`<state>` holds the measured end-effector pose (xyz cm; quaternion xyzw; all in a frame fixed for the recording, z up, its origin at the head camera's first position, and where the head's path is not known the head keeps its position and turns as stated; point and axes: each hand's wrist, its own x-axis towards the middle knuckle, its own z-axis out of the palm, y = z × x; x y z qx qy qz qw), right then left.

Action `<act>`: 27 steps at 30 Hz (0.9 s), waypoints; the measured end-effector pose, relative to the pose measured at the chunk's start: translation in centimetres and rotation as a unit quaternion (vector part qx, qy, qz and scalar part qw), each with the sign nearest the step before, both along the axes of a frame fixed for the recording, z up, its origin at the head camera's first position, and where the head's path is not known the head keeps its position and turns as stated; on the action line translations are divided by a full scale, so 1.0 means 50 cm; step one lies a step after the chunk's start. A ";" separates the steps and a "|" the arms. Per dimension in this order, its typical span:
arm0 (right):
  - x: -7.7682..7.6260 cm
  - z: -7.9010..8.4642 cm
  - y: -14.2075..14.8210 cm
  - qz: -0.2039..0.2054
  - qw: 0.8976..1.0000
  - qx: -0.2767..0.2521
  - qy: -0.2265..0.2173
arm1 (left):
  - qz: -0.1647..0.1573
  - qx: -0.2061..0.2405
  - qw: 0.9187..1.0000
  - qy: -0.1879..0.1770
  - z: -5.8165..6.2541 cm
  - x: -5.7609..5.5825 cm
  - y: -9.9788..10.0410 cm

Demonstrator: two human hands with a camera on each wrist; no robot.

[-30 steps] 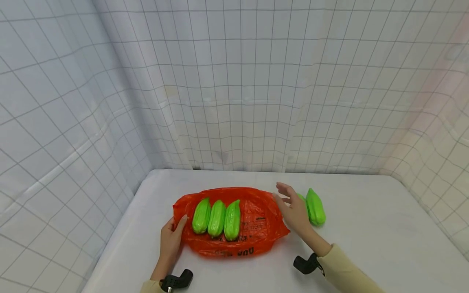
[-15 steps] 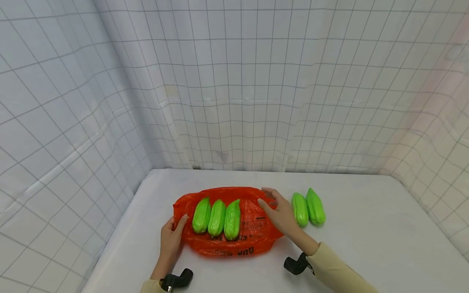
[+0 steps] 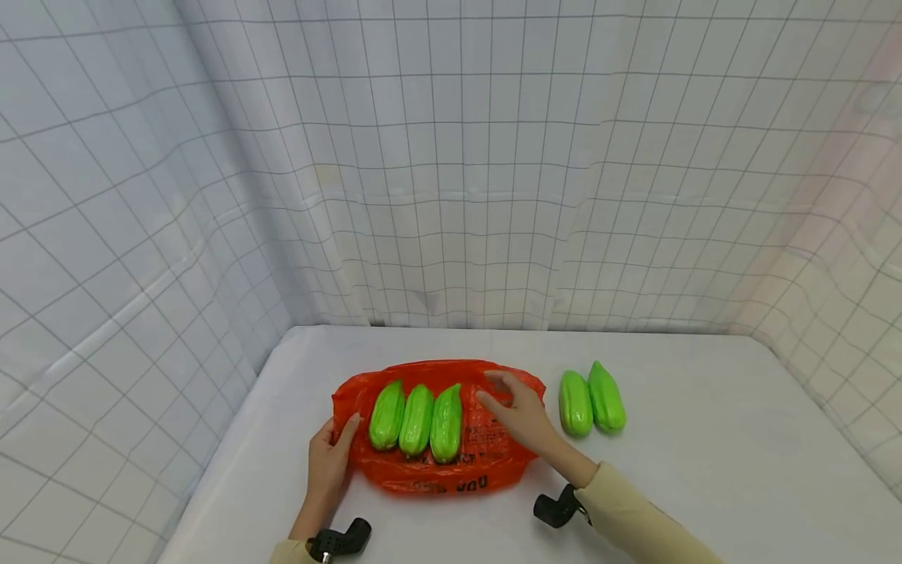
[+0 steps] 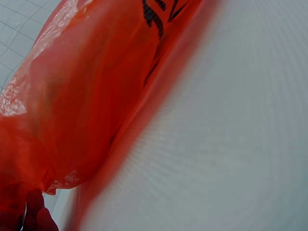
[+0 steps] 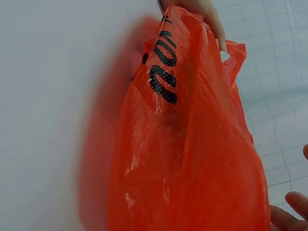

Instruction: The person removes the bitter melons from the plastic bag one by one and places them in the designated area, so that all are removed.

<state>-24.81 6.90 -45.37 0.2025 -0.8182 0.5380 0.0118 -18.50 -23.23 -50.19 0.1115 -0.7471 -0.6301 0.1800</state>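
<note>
A red plastic bag (image 3: 486,392) with black print lies mouth-up on the table. Inside its left half, three bright green, long vegetable-like pieces (image 3: 417,421) with narrow tips sit side by side. My left hand (image 3: 327,462) grips the bag's left edge, thumb on the inner side; in the left wrist view only dark fingertips (image 4: 37,216) show against the film. Over the bag's right part hovers my right hand (image 3: 528,417), fingers apart and holding nothing. Its fingertips (image 5: 284,219) appear beside the bag's edge in the right wrist view; whether they touch it I cannot tell.
Two more green pieces, one blunt (image 3: 575,404) and one pointed (image 3: 607,398), lie close together on the white table (image 3: 705,439), right of the bag. Behind the table hangs a white checked curtain (image 3: 451,196), also along both sides.
My right hand has moved left from beside the two loose green pieces to above the bag's right part, uncovering the blunt piece. My left hand and the bag have stayed in place.
</note>
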 end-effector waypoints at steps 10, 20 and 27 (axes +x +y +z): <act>-0.006 0.001 -0.023 0.046 0.995 0.057 -0.069 | -0.002 -0.004 1.000 0.007 0.008 0.003 0.004; -0.015 -0.001 -0.041 0.103 0.979 0.072 -0.162 | 0.011 -0.022 1.000 0.016 -0.022 -0.009 -0.007; -0.012 -0.008 -0.060 0.105 0.975 0.077 -0.178 | 0.000 -0.003 1.000 0.014 -0.018 -0.009 -0.004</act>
